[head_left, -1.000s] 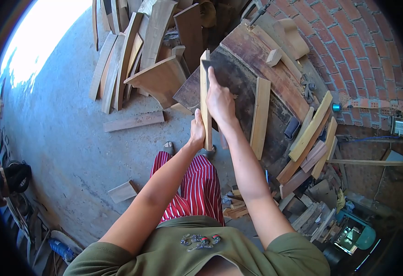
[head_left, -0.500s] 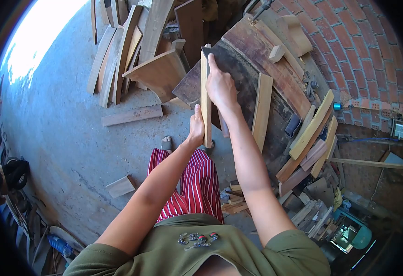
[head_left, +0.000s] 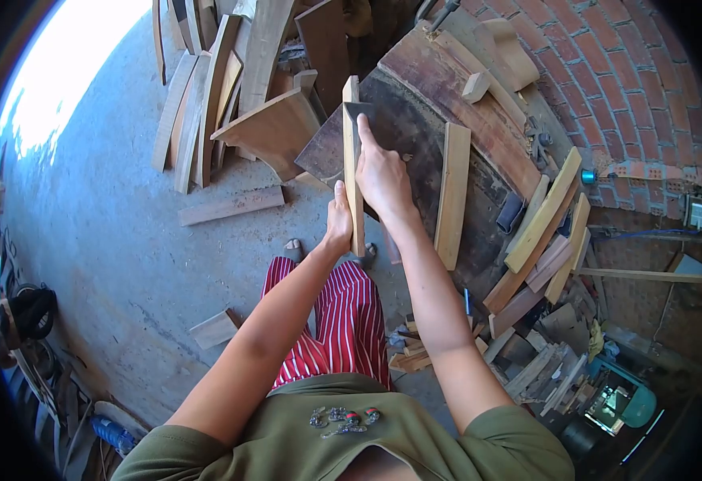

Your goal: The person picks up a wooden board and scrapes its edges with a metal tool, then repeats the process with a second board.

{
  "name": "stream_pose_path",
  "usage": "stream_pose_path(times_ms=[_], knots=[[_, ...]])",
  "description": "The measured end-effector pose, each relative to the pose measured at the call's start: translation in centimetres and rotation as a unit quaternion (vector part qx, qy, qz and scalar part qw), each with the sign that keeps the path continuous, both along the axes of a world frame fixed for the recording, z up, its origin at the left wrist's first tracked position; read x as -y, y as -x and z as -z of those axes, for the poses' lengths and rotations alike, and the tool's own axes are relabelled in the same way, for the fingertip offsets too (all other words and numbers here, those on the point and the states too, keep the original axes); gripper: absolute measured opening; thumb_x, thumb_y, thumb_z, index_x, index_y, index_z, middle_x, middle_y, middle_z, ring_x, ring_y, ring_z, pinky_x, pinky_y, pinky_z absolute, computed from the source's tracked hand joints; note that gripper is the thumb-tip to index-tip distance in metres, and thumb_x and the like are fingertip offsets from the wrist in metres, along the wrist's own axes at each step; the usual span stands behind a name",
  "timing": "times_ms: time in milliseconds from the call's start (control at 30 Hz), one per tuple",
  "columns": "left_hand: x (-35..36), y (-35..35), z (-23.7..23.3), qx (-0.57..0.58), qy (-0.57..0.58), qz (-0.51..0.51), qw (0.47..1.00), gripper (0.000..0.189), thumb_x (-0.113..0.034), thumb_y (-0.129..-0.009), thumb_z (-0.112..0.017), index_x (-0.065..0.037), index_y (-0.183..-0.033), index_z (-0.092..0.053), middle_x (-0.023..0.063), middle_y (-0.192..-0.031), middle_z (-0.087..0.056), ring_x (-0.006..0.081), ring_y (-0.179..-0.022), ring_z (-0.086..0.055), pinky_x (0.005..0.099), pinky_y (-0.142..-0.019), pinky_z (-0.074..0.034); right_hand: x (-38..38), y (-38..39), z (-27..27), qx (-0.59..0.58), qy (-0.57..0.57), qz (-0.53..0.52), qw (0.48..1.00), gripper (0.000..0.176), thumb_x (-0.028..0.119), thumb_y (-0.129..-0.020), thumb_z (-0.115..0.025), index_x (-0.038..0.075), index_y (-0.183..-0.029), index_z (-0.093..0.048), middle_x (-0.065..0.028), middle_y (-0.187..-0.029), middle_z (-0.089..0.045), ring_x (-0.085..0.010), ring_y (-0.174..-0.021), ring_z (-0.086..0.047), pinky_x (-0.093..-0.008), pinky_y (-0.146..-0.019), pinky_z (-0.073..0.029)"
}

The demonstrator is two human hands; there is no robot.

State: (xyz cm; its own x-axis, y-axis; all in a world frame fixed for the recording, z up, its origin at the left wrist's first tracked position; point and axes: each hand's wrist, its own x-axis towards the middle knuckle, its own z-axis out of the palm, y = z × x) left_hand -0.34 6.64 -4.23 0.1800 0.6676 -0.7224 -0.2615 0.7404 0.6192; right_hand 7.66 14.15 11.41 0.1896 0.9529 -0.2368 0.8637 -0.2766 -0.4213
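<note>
A narrow, pale wooden board [head_left: 351,164] stands on edge in front of me, its long side pointing away from my body. My left hand [head_left: 338,216] grips its near end, thumb up along the side. On the board's far part, my right hand [head_left: 383,172] presses a thin dark flat piece [head_left: 357,109] against the edge, index finger stretched along it. Most of that piece is hidden by the hand, and its exact kind cannot be made out. Behind the right hand lies a dark worktop [head_left: 407,120], with another pale board [head_left: 453,196] on it.
Several planks [head_left: 207,104] lean at the back left beside a curved wooden panel [head_left: 275,132]. A loose plank [head_left: 232,206] and a short offcut [head_left: 215,329] lie on the concrete floor. Stacked strips [head_left: 543,212] sit at the right, near a brick wall [head_left: 631,88] and a green machine [head_left: 619,397].
My right hand has drawn the dark piece back toward me along the board, baring its far end. The left hand keeps its grip, and the view has shifted slightly.
</note>
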Motion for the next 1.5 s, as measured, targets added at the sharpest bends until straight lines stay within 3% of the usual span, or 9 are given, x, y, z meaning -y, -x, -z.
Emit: stream_pose_path(times_ms=[200,267,533,667,800,833,1133,1200,1500], knots=[[-0.2,-0.3,-2.0,0.014,0.071,0.014,0.997,0.07,-0.061,-0.102,-0.028,0.0,-0.1,-0.063,0.009,-0.076,-0.057,0.0163,-0.069,-0.054,0.0349,-0.062,-0.046,-2.5,-0.1,1.2,-0.003,-0.045,-0.003,0.999,0.052,0.012,-0.096,-0.046,0.014,-0.147,-0.039,-0.0303,-0.081,-0.065,-0.0459,-0.082,-0.067,-0.055,-0.076,-0.054],[0.1,-1.0,0.5,-0.01,-0.022,-0.024,0.999,0.065,-0.062,-0.101,-0.027,-0.006,-0.084,-0.056,0.0058,-0.059,-0.05,0.0189,-0.043,-0.051,0.034,-0.036,-0.042,-0.1,0.0,0.6,0.003,-0.026,-0.009,1.0,0.052,0.012,-0.095,-0.046,0.014,-0.147,-0.039,-0.0304,-0.081,-0.065,-0.0458,-0.082,-0.067,-0.0549,-0.076,-0.054],[0.1,-0.8,-0.4,-0.007,-0.008,-0.033,0.999,0.066,-0.064,-0.099,-0.029,-0.004,-0.085,-0.053,0.008,-0.06,-0.051,0.0205,-0.042,-0.051,0.0351,-0.034,-0.043,-4.2,-0.1,1.6,0.015,-0.062,-0.006,0.998,0.054,0.013,-0.094,-0.049,0.014,-0.147,-0.039,-0.0296,-0.081,-0.066,-0.0459,-0.081,-0.067,-0.0552,-0.075,-0.054],[0.1,-0.9,0.7,0.009,-0.037,-0.027,0.999,0.067,-0.064,-0.099,-0.028,-0.004,-0.084,-0.053,0.0068,-0.06,-0.048,0.0199,-0.043,-0.051,0.0345,-0.034,-0.044,0.1,0.1,1.2,0.015,-0.009,-0.029,0.999,0.058,0.011,-0.092,-0.05,0.015,-0.148,-0.037,-0.0287,-0.08,-0.066,-0.0458,-0.081,-0.067,-0.0551,-0.075,-0.053],[0.1,-0.9,-0.2,-0.012,-0.002,-0.032,0.999,0.068,-0.064,-0.1,-0.028,-0.003,-0.083,-0.054,0.0072,-0.059,-0.049,0.0204,-0.042,-0.051,0.0336,-0.032,-0.042,-4.9,-0.1,1.7,0.02,-0.034,-0.016,0.999,0.06,0.012,-0.092,-0.05,0.017,-0.15,-0.035,-0.0299,-0.084,-0.066,-0.045,-0.084,-0.068,-0.0543,-0.077,-0.054],[0.0,-0.4,-0.8,-0.008,0.03,0.003,1.0,0.073,-0.061,-0.102,-0.028,0.004,-0.102,-0.062,0.0104,-0.082,-0.061,0.0169,-0.071,-0.054,0.0362,-0.065,-0.046,-5.2,-0.1,1.4,0.019,-0.031,-0.015,0.999,0.06,0.013,-0.093,-0.049,0.018,-0.15,-0.034,-0.0302,-0.084,-0.066,-0.045,-0.085,-0.068,-0.055,-0.078,-0.053],[-0.2,-0.5,-0.5,-0.006,0.028,0.009,1.0,0.075,-0.062,-0.102,-0.028,0.004,-0.102,-0.063,0.0103,-0.08,-0.059,0.0177,-0.072,-0.054,0.0366,-0.066,-0.047,-3.5,0.0,1.0,0.031,-0.025,-0.02,0.999,0.058,0.014,-0.093,-0.048,0.021,-0.15,-0.034,-0.0302,-0.083,-0.066,-0.046,-0.085,-0.067,-0.0553,-0.078,-0.054],[-0.1,-0.8,-0.3,-0.009,-0.021,-0.028,0.999,0.067,-0.063,-0.1,-0.028,-0.003,-0.085,-0.054,0.0073,-0.059,-0.049,0.0197,-0.04,-0.05,0.0343,-0.033,-0.043,-2.5,-0.1,0.8,0.041,-0.005,-0.006,0.999,0.058,0.015,-0.094,-0.048,0.02,-0.15,-0.034,-0.0302,-0.083,-0.066,-0.046,-0.085,-0.067,-0.0549,-0.078,-0.054],[0.1,-0.6,0.0,-0.028,-0.008,-0.016,0.999,0.067,-0.064,-0.1,-0.026,-0.005,-0.085,-0.054,0.0069,-0.059,-0.048,0.0204,-0.043,-0.05,0.0355,-0.037,-0.043,-3.0,-0.4,1.1,0.001,-0.039,-0.007,0.999,0.057,0.012,-0.093,-0.048,0.018,-0.149,-0.036,-0.0324,-0.084,-0.065,-0.0469,-0.084,-0.067,-0.0572,-0.078,-0.053]])
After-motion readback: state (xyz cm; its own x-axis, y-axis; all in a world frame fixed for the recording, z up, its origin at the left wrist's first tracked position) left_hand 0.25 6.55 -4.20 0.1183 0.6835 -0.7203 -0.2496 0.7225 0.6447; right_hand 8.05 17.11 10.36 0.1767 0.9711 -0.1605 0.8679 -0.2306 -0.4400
